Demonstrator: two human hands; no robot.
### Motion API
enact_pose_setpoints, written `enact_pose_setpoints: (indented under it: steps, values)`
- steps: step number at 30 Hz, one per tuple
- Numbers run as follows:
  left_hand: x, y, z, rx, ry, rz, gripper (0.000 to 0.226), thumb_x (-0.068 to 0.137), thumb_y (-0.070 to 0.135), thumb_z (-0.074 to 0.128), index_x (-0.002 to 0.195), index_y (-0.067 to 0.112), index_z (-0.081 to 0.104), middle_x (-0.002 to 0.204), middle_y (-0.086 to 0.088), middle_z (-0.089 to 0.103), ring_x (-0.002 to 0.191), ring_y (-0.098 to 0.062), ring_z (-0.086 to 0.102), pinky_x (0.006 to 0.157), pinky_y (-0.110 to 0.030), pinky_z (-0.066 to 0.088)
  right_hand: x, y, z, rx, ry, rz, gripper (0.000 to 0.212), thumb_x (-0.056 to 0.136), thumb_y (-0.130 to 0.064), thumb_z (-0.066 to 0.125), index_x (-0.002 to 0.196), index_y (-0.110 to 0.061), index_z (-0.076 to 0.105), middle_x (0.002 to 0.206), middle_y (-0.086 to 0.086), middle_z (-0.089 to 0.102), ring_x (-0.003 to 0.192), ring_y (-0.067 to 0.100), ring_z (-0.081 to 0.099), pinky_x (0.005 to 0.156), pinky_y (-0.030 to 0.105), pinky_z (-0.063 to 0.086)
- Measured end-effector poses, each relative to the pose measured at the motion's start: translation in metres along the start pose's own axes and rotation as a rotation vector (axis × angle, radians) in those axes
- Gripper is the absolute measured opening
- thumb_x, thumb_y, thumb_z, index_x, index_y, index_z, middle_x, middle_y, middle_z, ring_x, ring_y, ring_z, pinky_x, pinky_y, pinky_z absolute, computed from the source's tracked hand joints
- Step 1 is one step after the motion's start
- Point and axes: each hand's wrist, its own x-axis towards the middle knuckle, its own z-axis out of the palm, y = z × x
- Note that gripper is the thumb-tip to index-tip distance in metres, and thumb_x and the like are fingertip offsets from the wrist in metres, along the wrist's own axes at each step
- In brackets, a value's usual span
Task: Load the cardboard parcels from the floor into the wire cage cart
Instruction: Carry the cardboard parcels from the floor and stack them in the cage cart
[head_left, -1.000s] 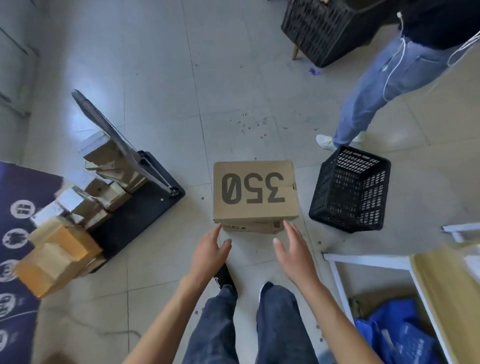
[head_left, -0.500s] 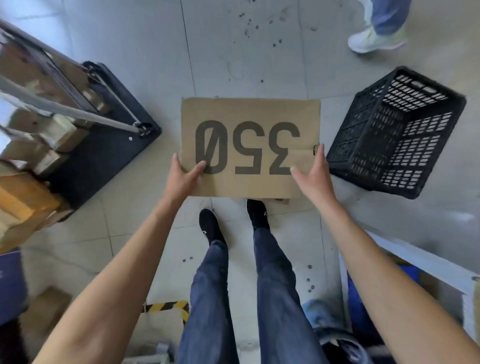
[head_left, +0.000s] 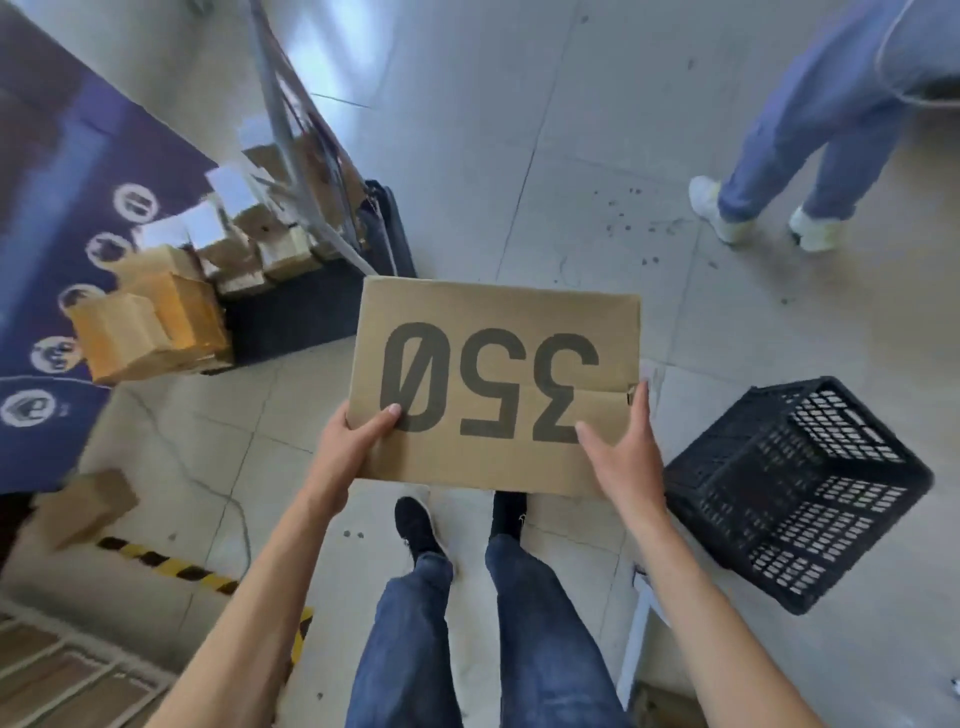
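Note:
A brown cardboard box (head_left: 493, 332) printed with a large "350" is lifted off the floor in front of me. My left hand (head_left: 348, 447) grips its near left corner, thumb on top. My right hand (head_left: 623, 452) clasps the near right edge, fingers along the side. To the left stands the cart (head_left: 311, 306) with a dark base and a metal frame (head_left: 291, 130). Several cardboard parcels (head_left: 156, 322) are piled on it. One small parcel (head_left: 83, 506) lies on the floor at the lower left.
A black plastic crate (head_left: 795, 488) lies tilted on the floor at my right. Another person's legs (head_left: 800, 140) stand at the upper right. A blue banner (head_left: 52, 208) covers the left. Yellow-black tape (head_left: 171, 564) marks the floor. A white frame (head_left: 636, 629) is near my right leg.
My hands took hold of the box on the floor and raised it. The view has swung left, bringing the cart and its parcels closer.

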Motion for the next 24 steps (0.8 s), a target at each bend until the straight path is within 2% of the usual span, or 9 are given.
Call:
enact_pose_setpoints:
  steps: [4, 8, 10, 13, 17, 20, 22, 24]
  values:
    - [-0.086, 0.01, -0.075, -0.131, 0.203, 0.016, 0.054, 0.076, 0.052, 0.079, 0.121, 0.028, 0.06, 0.108, 0.002, 0.073, 0.097, -0.019, 0.071, 0.077, -0.037, 0.059, -0.048, -0.082, 0.002, -0.096, -0.166, -0.188, 0.097, 0.092, -0.046, 0.062, 0.157, -0.038, -0.009, 0.165, -0.01, 0.015, 0.147, 0.02, 0.029, 0.108, 0.039, 0.036]
    - [-0.177, -0.012, -0.137, -0.254, 0.49, 0.009, 0.055, 0.076, 0.054, 0.078, 0.119, 0.025, 0.06, 0.106, 0.001, 0.072, 0.093, -0.02, 0.07, 0.068, -0.03, 0.056, -0.11, -0.151, 0.026, -0.223, -0.319, -0.379, 0.095, 0.092, -0.048, 0.06, 0.155, -0.04, -0.01, 0.164, -0.008, 0.02, 0.138, 0.027, 0.043, 0.095, 0.037, 0.042]
    - [-0.225, -0.036, -0.162, -0.319, 0.622, -0.018, 0.063, 0.076, 0.054, 0.077, 0.126, 0.021, 0.057, 0.109, 0.0, 0.069, 0.095, -0.02, 0.068, 0.071, -0.032, 0.056, -0.146, -0.175, 0.047, -0.251, -0.413, -0.482, 0.095, 0.091, -0.048, 0.061, 0.155, -0.043, -0.009, 0.164, -0.007, 0.021, 0.139, 0.028, 0.041, 0.1, 0.041, 0.044]
    - [-0.309, -0.087, -0.185, -0.457, 0.835, -0.045, 0.062, 0.078, 0.051, 0.078, 0.128, 0.02, 0.058, 0.111, 0.001, 0.07, 0.098, -0.018, 0.068, 0.076, -0.034, 0.057, -0.211, -0.197, 0.083, -0.335, -0.57, -0.597, 0.095, 0.089, -0.051, 0.063, 0.154, -0.046, -0.006, 0.16, -0.008, 0.028, 0.14, 0.024, 0.038, 0.106, 0.048, 0.04]
    - [-0.424, -0.177, -0.191, -0.608, 1.1, -0.056, 0.054, 0.074, 0.055, 0.079, 0.118, 0.029, 0.06, 0.108, 0.009, 0.07, 0.101, -0.013, 0.066, 0.079, -0.032, 0.055, -0.315, -0.191, 0.137, -0.43, -0.786, -0.796, 0.095, 0.09, -0.045, 0.065, 0.157, -0.037, -0.001, 0.158, -0.01, 0.032, 0.137, 0.017, 0.04, 0.104, 0.036, 0.039]
    - [-0.501, -0.248, -0.182, -0.685, 1.207, -0.139, 0.068, 0.067, 0.065, 0.076, 0.122, 0.029, 0.06, 0.112, 0.009, 0.069, 0.106, -0.014, 0.064, 0.09, -0.041, 0.054, -0.394, -0.162, 0.165, -0.506, -0.908, -0.875, 0.092, 0.091, -0.043, 0.065, 0.157, -0.037, 0.001, 0.152, -0.012, 0.039, 0.123, 0.012, 0.048, 0.087, 0.021, 0.042]
    - [-0.549, -0.289, -0.174, -0.74, 1.253, -0.181, 0.069, 0.065, 0.069, 0.074, 0.121, 0.031, 0.061, 0.111, 0.011, 0.07, 0.107, -0.012, 0.064, 0.092, -0.043, 0.054, -0.443, -0.136, 0.18, -0.561, -0.973, -0.927, 0.091, 0.091, -0.043, 0.064, 0.156, -0.039, 0.001, 0.147, -0.009, 0.044, 0.111, 0.009, 0.05, 0.08, 0.023, 0.045]
    - [-0.592, -0.327, -0.167, -0.806, 1.301, -0.24, 0.067, 0.065, 0.069, 0.075, 0.117, 0.031, 0.063, 0.11, 0.011, 0.071, 0.106, -0.013, 0.065, 0.092, -0.044, 0.055, -0.491, -0.111, 0.194, -0.613, -1.042, -0.948, 0.09, 0.092, -0.043, 0.063, 0.156, -0.041, 0.0, 0.145, -0.007, 0.047, 0.107, 0.011, 0.052, 0.082, 0.029, 0.046]
